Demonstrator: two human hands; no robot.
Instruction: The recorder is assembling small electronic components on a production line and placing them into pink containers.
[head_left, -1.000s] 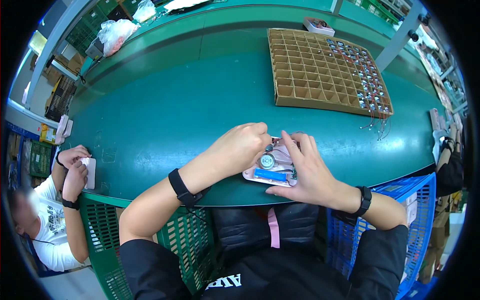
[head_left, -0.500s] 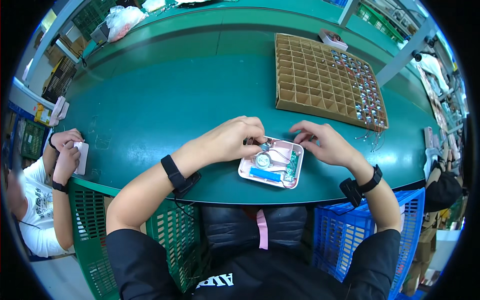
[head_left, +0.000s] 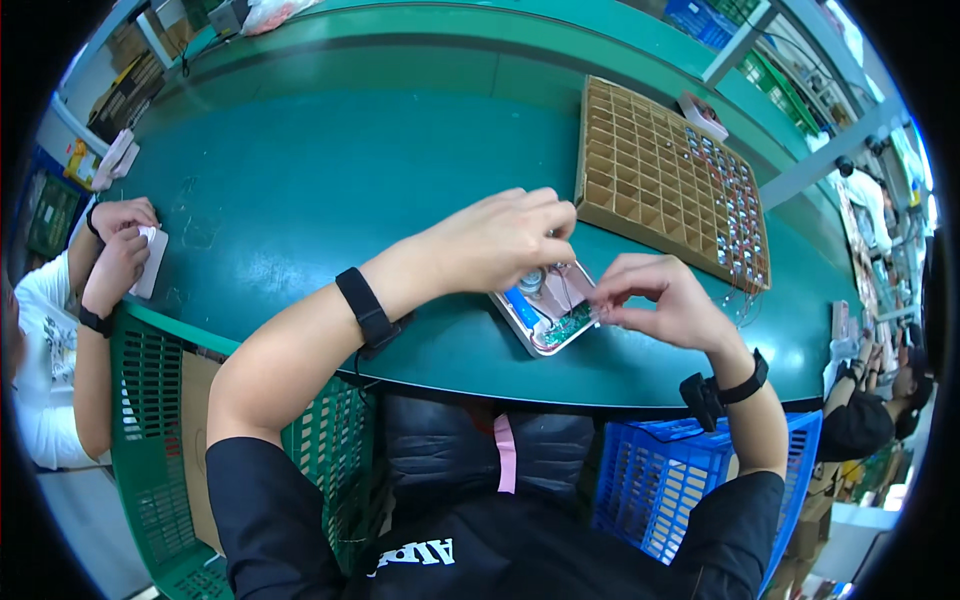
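A small pinkish-white plastic housing [head_left: 546, 347] lies open and turned at an angle on the table before me. Inside it are a blue cylindrical battery [head_left: 521, 308], a round metallic part [head_left: 532, 282], a green circuit board [head_left: 568, 326] and thin wires. My left hand [head_left: 505, 238] arches over the housing's far side with its fingers curled together; what they hold is hidden. At the right edge, beside the circuit board, my right hand [head_left: 662, 298] has its thumb and fingers pinched. Whatever sits between those fingertips is too small to make out.
Beyond my right hand stands a divided cardboard tray [head_left: 640, 150], its right compartments holding small wired parts. A pink-white case [head_left: 703, 115] sits behind it. At left, another person's hands [head_left: 122, 248] hold a pale part. Green [head_left: 335, 430] and blue [head_left: 650, 480] crates stand below the table edge.
The housing has turned and tilted in view. My left hand has moved right across its far side. My right hand has come down to its right edge and closed. The view has shifted.
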